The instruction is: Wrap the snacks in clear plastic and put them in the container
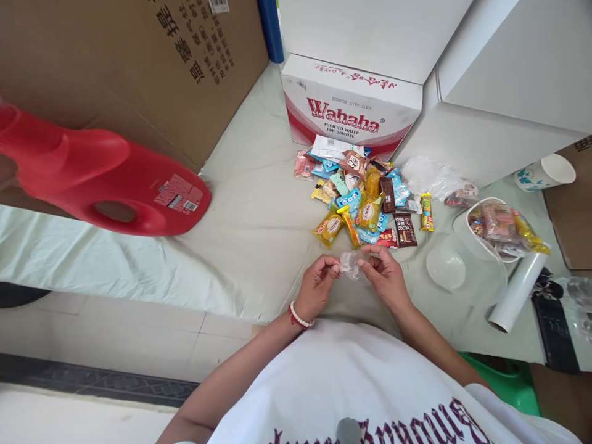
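Observation:
Between my two hands is a small crumpled piece of clear plastic, perhaps a bag or film. My left hand, with a white beaded bracelet at the wrist, pinches its left side. My right hand pinches the right side between thumb and fingers. Just beyond my fingers lies a pile of wrapped snacks, with yellow, blue, red and brown packets. A brown cocoa packet and a small yellow packet lie at its right edge.
Behind the pile stands a Wahaha water carton. A red jug is at left, near a large cardboard box. To the right are a white tub of snacks, a clear lid, a film roll and a paper cup.

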`<action>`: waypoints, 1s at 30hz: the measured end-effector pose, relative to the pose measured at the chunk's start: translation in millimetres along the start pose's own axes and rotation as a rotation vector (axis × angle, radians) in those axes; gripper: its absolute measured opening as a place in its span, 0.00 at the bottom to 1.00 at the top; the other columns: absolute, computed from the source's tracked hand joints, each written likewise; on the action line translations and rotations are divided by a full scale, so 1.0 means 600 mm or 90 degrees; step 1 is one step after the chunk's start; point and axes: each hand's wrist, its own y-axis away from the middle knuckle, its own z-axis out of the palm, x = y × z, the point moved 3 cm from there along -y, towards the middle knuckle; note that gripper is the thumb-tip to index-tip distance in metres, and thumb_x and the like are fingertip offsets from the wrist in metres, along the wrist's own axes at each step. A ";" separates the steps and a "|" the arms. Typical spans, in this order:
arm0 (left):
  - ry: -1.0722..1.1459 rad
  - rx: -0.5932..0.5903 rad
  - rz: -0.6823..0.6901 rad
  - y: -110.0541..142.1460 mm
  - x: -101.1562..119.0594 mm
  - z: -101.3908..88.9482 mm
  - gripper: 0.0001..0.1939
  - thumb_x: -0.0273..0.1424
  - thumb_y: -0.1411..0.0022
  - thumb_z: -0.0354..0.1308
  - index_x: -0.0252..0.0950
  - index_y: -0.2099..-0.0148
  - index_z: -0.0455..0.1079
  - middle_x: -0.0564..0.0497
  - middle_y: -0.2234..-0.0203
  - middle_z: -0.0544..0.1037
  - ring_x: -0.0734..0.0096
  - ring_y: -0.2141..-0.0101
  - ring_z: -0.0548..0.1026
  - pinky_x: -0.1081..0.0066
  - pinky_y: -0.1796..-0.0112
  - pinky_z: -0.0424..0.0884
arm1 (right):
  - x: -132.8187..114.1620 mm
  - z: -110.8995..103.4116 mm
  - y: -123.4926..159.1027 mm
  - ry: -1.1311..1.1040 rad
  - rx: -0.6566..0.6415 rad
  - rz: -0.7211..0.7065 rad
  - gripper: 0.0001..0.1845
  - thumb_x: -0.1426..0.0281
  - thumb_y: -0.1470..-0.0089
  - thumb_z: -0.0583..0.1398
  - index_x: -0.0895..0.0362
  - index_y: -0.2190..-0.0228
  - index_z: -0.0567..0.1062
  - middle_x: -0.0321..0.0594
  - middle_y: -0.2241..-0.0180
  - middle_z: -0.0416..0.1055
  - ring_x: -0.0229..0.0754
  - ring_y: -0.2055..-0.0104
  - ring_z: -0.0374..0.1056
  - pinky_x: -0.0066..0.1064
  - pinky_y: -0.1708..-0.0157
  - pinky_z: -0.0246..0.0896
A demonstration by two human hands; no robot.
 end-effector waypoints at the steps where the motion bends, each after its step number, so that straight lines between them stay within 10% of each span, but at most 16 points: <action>1: -0.008 -0.009 0.012 0.000 0.002 0.002 0.16 0.46 0.34 0.60 0.37 0.61 0.71 0.52 0.68 0.74 0.71 0.66 0.71 0.69 0.60 0.68 | -0.003 0.001 -0.003 0.016 0.004 -0.022 0.19 0.58 0.46 0.68 0.52 0.55 0.76 0.33 0.69 0.66 0.34 0.76 0.57 0.28 0.76 0.55; 14: -0.035 0.061 -0.067 -0.016 0.004 -0.008 0.20 0.50 0.40 0.63 0.36 0.67 0.71 0.57 0.77 0.69 0.75 0.74 0.64 0.72 0.70 0.61 | -0.017 0.016 -0.014 0.064 -0.071 -0.189 0.05 0.65 0.43 0.68 0.48 0.64 0.85 0.42 0.59 0.76 0.43 0.58 0.72 0.34 0.61 0.68; 30: 0.420 0.204 -0.148 -0.016 0.016 -0.076 0.20 0.38 0.51 0.76 0.36 0.68 0.67 0.56 0.71 0.74 0.76 0.69 0.73 0.74 0.65 0.74 | -0.014 -0.081 0.029 -0.080 -0.207 -0.170 0.06 0.65 0.37 0.63 0.49 0.63 0.82 0.45 0.52 0.74 0.45 0.54 0.72 0.39 0.55 0.72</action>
